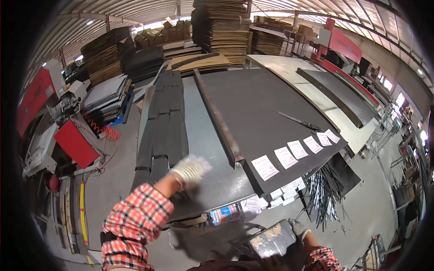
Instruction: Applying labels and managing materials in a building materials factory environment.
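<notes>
My left hand (191,170), in a white knitted glove, reaches over the metal tabletop (203,131). Its fingers are smeared by motion. Beside it lie long dark-grey strips (167,113), stacked in banded bundles. Low in the picture, my right hand (299,229), also gloved, grips the edge of a dark flat case (272,240) with a shiny, see-through top. What is inside the case cannot be made out. Right of the metal top lies a large dark sheet (266,104), with a rusty metal bar (219,119) along its left edge.
Several white printed labels (264,167) line the sheet's near edge, with a thin black-handled knife (299,121) behind them. Dark offcut strips (323,192) hang at the right. Tall cardboard stacks (221,34) stand behind. Red machinery (77,143) with a coiled hose is on the left.
</notes>
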